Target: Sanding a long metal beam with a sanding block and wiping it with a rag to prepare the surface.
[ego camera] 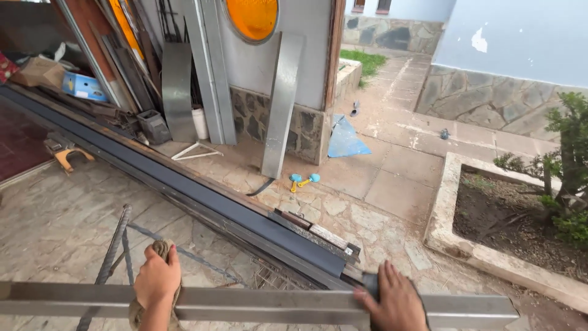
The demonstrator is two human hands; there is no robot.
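Note:
A long grey metal bar point(269, 303) lies across the bottom of the view, left to right. My left hand point(157, 281) presses a crumpled tan rag point(160, 250) against the bar near its left third. My right hand point(395, 300) rests on the bar further right, fingers wrapped over a dark object point(370, 282) of which only a small part shows. Behind the bar a long dark steel beam point(184, 184) runs diagonally over the stone paving.
Metal sheets point(282, 104) and profiles point(208, 67) lean on the wall by an orange round panel point(252, 17). A ribbed rod point(113, 251) stands at lower left. A raised planter point(447, 202) with a shrub point(566, 165) is at right. A blue sheet point(345, 138) and blue-yellow tool point(303, 180) lie on the paving.

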